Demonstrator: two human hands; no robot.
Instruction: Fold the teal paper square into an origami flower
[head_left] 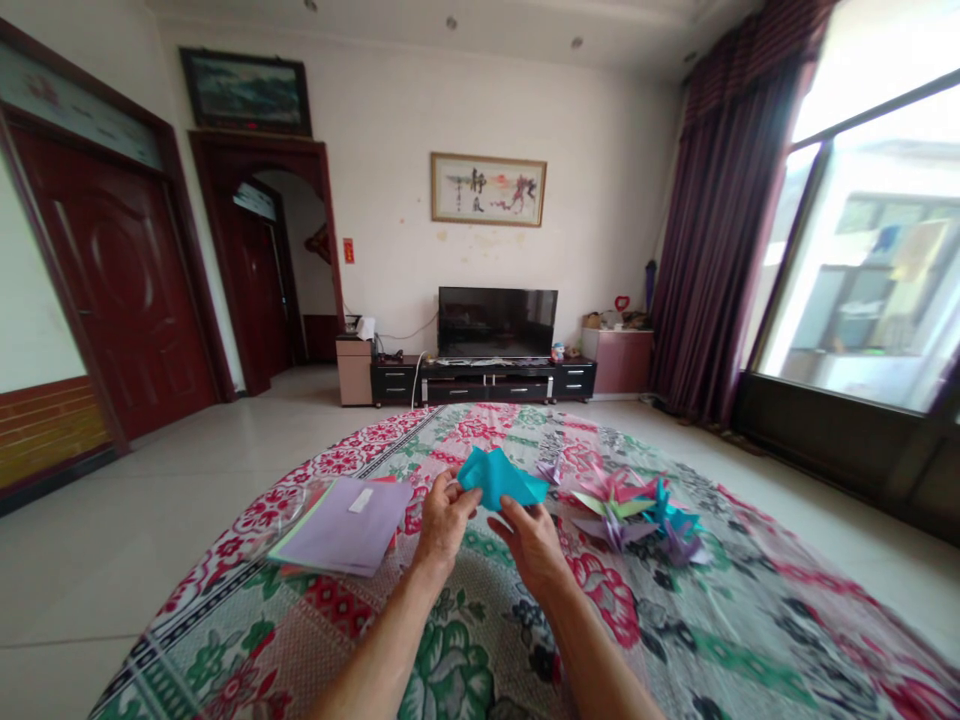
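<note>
A partly folded sheet of blue origami paper [496, 478] is held up just above the patterned tablecloth, between my two hands. My left hand [444, 515] pinches its left corner between thumb and fingers. On the lower right side, my right hand [529, 535] grips the paper with the thumb on top; its other fingers are partly hidden beneath. To the right lie several folded paper cranes [615, 500] in pink, green, purple and blue. Left of my hands rests a stack of coloured paper [337, 525], with a purple sheet on top bearing a small white label.
The floral tablecloth [450, 660] covers a round table. A single small purple folded piece [551, 470] lies behind my right hand. Beyond the table stand a low black TV cabinet [491, 385] and a television [497, 322]. A purple curtain [697, 230] hangs by the window.
</note>
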